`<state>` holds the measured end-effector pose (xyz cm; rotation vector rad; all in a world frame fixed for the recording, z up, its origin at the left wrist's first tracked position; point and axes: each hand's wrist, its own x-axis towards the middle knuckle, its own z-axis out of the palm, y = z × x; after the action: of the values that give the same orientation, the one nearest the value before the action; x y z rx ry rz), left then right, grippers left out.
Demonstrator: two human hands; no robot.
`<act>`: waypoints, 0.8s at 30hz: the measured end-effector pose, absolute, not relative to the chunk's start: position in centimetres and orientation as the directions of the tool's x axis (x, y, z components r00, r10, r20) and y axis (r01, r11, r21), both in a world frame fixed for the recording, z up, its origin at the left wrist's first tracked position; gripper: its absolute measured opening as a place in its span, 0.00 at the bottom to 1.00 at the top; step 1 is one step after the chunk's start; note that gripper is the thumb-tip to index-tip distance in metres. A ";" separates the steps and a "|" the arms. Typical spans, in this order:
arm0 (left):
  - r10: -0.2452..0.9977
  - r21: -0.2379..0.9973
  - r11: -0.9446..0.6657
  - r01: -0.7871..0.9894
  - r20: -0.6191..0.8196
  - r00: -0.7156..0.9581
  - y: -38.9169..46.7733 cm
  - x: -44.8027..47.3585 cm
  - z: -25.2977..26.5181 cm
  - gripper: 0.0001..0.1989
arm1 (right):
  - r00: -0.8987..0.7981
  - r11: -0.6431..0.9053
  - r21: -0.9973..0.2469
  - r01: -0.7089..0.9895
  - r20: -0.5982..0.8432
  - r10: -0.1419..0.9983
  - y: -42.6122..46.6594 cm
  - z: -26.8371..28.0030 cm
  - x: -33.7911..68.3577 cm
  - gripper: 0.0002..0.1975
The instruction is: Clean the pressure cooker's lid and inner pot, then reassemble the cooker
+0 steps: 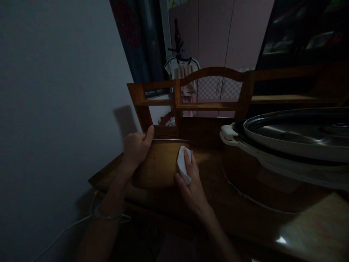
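Observation:
A golden-brown rice cooker inner pot (162,163) with marked lines on its side is tilted above the wooden desk. My left hand (137,147) grips its rim at the left, thumb up and the other fingers curled round the edge. On the pot's right side, my right hand (191,182) presses a folded white cloth or tissue (184,165) against the outer wall. The inside of the pot is hidden from me. To the right stands a large cooker (261,185) with a white rim and its wide lid open.
The wooden desk (209,182) has a shelf rack (212,106) along its back. A pale wall (68,91) rises close on the left, with a white cable (64,229) below. Clothes (188,76) hang behind, before pink cupboards (212,40).

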<state>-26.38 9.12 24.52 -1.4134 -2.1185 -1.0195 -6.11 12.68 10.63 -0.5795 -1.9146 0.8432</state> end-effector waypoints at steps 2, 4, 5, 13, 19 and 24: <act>0.619 0.352 0.222 0.909 0.669 -0.411 9.0 -26.4 24.5 0.34 | -0.455 0.647 -0.761 0.052 0.558 0.694 12.4 10.5 -6.1 0.37; 0.618 0.353 0.219 0.910 0.672 -0.409 8.9 -26.4 24.4 0.34 | -0.449 0.639 -0.768 0.053 0.553 0.702 11.9 10.3 -6.1 0.37; 0.618 0.352 0.214 0.911 0.674 -0.405 8.8 -26.4 24.3 0.34 | -0.443 0.639 -0.768 0.051 0.556 0.703 11.6 10.2 -6.0 0.37; 0.599 0.358 0.202 0.912 0.691 -0.404 7.8 -26.4 23.6 0.34 | -0.363 0.706 -0.702 0.093 0.637 0.680 9.7 10.0 -5.6 0.29; 0.589 0.373 0.194 0.907 0.695 -0.412 7.1 -26.6 23.3 0.34 | -0.379 0.861 -0.419 0.288 0.776 0.505 8.0 10.1 -5.2 0.29; 0.589 0.360 0.194 0.913 0.701 -0.402 6.9 -26.4 23.2 0.34 | -0.605 0.964 -0.137 0.226 0.757 0.249 7.0 9.6 -5.9 0.36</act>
<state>-26.38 6.92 23.15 -1.4036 -2.0674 -1.0692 -5.92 6.97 9.58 -0.3320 -2.2402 0.0345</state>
